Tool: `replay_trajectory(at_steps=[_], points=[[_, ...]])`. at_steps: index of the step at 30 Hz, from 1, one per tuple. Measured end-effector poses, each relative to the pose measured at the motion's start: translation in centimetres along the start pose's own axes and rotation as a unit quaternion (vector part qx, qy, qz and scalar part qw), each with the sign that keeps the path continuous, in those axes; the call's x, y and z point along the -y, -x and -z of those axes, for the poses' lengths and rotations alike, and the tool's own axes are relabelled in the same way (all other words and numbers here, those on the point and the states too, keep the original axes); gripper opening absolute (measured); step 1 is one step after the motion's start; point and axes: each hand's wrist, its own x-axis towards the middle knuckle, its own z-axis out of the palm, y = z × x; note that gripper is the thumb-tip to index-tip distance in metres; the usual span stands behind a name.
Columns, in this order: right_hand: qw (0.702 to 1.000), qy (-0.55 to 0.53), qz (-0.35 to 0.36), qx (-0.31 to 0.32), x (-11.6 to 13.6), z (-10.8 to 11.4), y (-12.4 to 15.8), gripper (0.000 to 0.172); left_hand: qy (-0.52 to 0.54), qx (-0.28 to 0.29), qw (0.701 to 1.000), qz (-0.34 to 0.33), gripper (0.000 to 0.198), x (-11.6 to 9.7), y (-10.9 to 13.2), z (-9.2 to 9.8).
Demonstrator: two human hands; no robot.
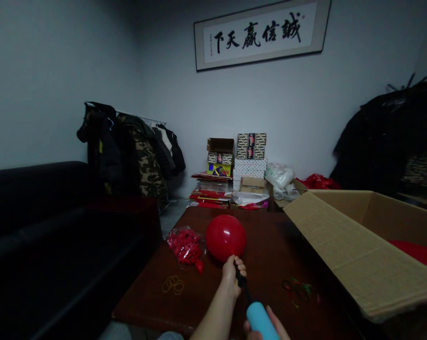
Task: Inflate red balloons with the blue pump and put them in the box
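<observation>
Your left hand [233, 276] pinches the half-inflated red balloon [225, 237] onto the nozzle while your right hand [270, 326] clasps the blue pump [261, 321] (more balloons [185, 246] wait bagged).

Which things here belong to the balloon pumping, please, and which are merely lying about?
In use: round red balloon, light blue hand pump, left hand, right hand.

Lying about: clear bag of red balloons, yellow rubber bands, open cardboard box, stacked patterned boxes.

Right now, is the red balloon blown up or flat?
Blown up. The red balloon is round and swollen on the hand pump, its neck pinched by the left hand.
</observation>
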Motion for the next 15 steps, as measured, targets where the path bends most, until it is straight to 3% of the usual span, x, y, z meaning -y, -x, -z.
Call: replay_trajectory(at_steps=[3,7,15], points=[[0.994,-0.076,-0.021,0.074,1.0,-1.9,-1.1,0.054,-0.004,0.013,1.000,0.021,0.019,0.6,0.4,-0.3],[0.991,-0.091,-0.036,0.092,1.7,-3.3,-2.0,0.052,-0.031,0.006,0.999,0.007,0.020,0.0,0.2,-0.3],[0.989,-0.112,-0.040,0.091,0.5,-1.2,-3.3,0.052,-0.058,-0.020,0.998,-0.007,0.018,-0.6,-0.5,0.7]])
